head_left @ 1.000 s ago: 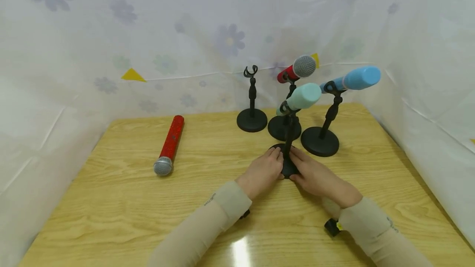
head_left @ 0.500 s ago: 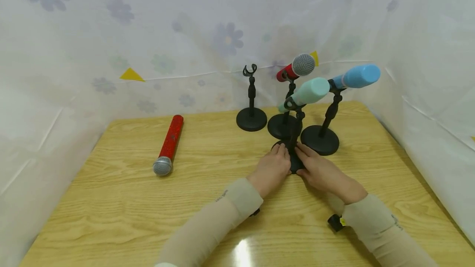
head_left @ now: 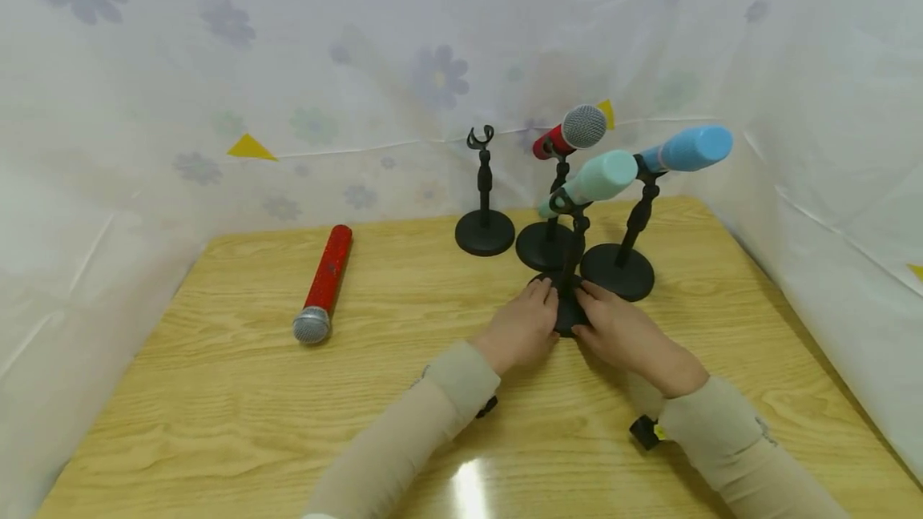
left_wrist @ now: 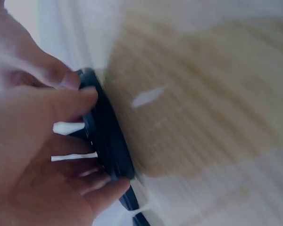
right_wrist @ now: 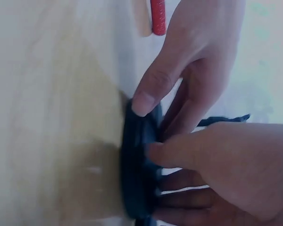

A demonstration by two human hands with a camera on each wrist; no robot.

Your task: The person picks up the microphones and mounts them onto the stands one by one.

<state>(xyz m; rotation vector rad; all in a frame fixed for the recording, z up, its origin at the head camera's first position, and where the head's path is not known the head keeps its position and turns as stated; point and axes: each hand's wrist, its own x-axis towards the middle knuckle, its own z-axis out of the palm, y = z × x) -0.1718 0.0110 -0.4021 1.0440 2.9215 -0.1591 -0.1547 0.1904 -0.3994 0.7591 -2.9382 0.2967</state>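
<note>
In the head view, a black round-based microphone stand point(head_left: 570, 315) holds a mint-green microphone point(head_left: 604, 176) tilted in its clip. My left hand point(head_left: 521, 328) grips the left side of the base, and my right hand point(head_left: 626, 336) grips its right side. The left wrist view shows thumb and fingers along the edge of the base point(left_wrist: 108, 136), low over the wood. From the right wrist, both thumbs lie on the near part of the base point(right_wrist: 139, 160). Close behind it are one stand with a red microphone point(head_left: 558, 139) and another with a blue microphone point(head_left: 688, 149).
A bare microphone stand point(head_left: 485, 232) with an unfilled clip is at the back, left of the others. On the left of the wooden table point(head_left: 238, 391) lies a red glittery microphone point(head_left: 328, 279). A flower-patterned curtain point(head_left: 346, 86) encloses the back and sides.
Both hands slid the stand with the mint-green microphone rightward and slightly back, nearer the blue one's stand. Over the last half second it has hardly moved; the head view shifted a little.
</note>
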